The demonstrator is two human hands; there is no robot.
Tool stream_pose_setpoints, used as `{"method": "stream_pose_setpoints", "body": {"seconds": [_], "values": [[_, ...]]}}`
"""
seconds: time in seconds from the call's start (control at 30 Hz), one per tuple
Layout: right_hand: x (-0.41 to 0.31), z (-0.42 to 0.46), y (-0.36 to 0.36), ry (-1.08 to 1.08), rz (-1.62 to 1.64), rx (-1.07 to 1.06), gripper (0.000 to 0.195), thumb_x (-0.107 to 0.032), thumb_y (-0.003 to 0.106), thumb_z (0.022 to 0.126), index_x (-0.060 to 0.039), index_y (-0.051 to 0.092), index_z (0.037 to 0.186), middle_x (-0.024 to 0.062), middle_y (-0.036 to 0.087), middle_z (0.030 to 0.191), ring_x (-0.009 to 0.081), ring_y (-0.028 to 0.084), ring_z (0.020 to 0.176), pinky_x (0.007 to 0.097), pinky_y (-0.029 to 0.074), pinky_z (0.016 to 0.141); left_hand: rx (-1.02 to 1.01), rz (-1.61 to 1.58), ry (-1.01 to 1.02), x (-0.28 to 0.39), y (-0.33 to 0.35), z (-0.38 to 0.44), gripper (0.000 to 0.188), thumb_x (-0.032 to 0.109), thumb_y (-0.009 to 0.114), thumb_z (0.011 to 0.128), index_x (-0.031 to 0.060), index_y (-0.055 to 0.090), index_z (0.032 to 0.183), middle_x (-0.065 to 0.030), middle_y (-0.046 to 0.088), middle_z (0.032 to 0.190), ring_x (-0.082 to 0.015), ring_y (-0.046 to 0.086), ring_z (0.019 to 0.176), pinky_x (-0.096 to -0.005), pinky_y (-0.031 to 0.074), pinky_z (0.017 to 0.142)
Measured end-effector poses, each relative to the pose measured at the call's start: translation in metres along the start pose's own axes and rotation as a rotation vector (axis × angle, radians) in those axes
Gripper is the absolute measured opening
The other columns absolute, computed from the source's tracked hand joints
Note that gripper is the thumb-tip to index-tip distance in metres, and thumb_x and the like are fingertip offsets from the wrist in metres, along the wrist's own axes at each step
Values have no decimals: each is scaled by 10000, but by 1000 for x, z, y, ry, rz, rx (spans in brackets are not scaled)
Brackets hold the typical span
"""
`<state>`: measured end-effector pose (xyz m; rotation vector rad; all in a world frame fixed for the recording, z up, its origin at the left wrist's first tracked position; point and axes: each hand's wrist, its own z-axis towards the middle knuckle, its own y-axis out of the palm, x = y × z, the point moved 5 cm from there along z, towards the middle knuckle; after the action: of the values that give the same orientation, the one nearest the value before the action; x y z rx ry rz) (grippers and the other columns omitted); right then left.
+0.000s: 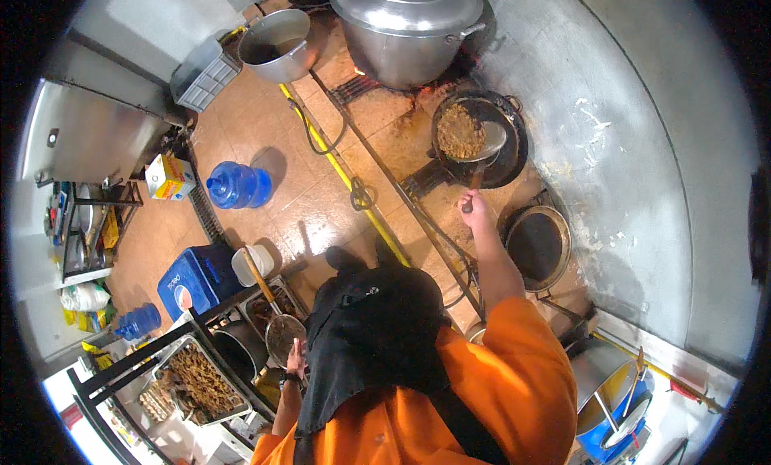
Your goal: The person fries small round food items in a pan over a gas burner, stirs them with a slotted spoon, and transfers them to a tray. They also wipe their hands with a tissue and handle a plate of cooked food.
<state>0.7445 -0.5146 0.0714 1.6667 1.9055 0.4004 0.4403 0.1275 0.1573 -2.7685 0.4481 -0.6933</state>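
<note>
My right hand [474,207] is closed around the wooden handle of a metal utensil [495,141], whose wide head is in a dark wok [517,158]. Small brown fried pieces [461,134] are heaped beside and against that metal head, over the wok. My left hand [296,359] is low at the left of my body, at the rim of a round metal strainer [285,338]; whether the fingers grip it cannot be told. The strainer's wooden handle points away, over a white plastic tub [260,266]. A metal tray of brown food [205,383] stands on a black rack left of this hand.
A large lidded pot [400,55] stands over flame beyond the wok; an open pot [280,46] is left of it. A pan of dark liquid [538,242] is at right. A yellow pipe [331,158], blue water jug [238,185] and blue cooler [196,281] lie left.
</note>
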Motion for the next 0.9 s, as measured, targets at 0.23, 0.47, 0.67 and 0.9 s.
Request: {"method": "stream_pose_setpoints", "body": {"seconds": [0.23,0.47,0.67,0.9], "values": [[-44,-45,31,-130,-406,68,138,-13,482,844,-86,390,773,20,382,635,109,372,494,237,330,412,69,-124,-147,50,5,-35,743,699,314,882,127,504,1316,-69,559,1187,-156,462,789,-293,404,724],[-70,-69,31,-553,-1211,327,259,-90,603,797,-59,463,1013,74,507,741,193,516,601,334,420,522,102,-10,173,23,12,10,740,643,335,912,8,523,1241,-95,583,1156,-222,538,986,-358,405,880],[-94,-78,25,-684,-1814,437,493,-118,653,774,-74,449,1220,130,584,904,252,588,771,372,459,685,20,-117,138,30,18,30,511,458,445,956,15,535,1193,-126,585,1121,-254,533,1034,-344,387,929],[-113,-71,-36,-958,-1322,254,546,-15,604,810,-131,319,1261,73,530,873,174,530,651,303,427,517,-192,-325,154,-59,31,75,480,229,546,914,19,413,1325,-126,522,1261,-253,496,1146,-328,366,999]]}}
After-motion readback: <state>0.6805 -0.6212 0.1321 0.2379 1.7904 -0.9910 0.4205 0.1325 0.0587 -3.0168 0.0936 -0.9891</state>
